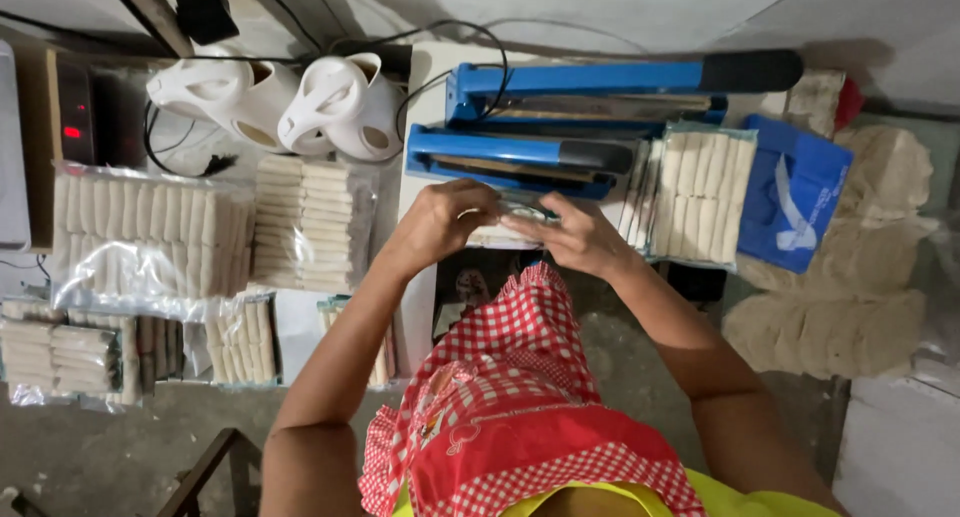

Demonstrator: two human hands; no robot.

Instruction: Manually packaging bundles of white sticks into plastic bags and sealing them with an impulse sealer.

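Both hands are up at the near edge of the white table, meeting over a small clear packet of pale sticks. The left hand curls its fingers round the packet's left end, the right hand pinches the right end, and the two are almost touching, both clamped on that one packet. It sits just in front of the nearer blue heat sealer, whose arm lies flat. Behind it, a second blue heat sealer with a black grip runs along the far edge of the table.

Just right of the hands, a filled packet of sticks stands upright against the sealers, and a blue bag leans beside it. Beyond that, pale round stacks pile up on the right.

Over on the left, a big clear bag of sticks lies flat, with a stack of wrapped packets beside it and more small packets towards the near left corner. Two white jugs lie tipped on their sides at the far edge, next to a dark box with a red light. A red checked apron fills the foreground.
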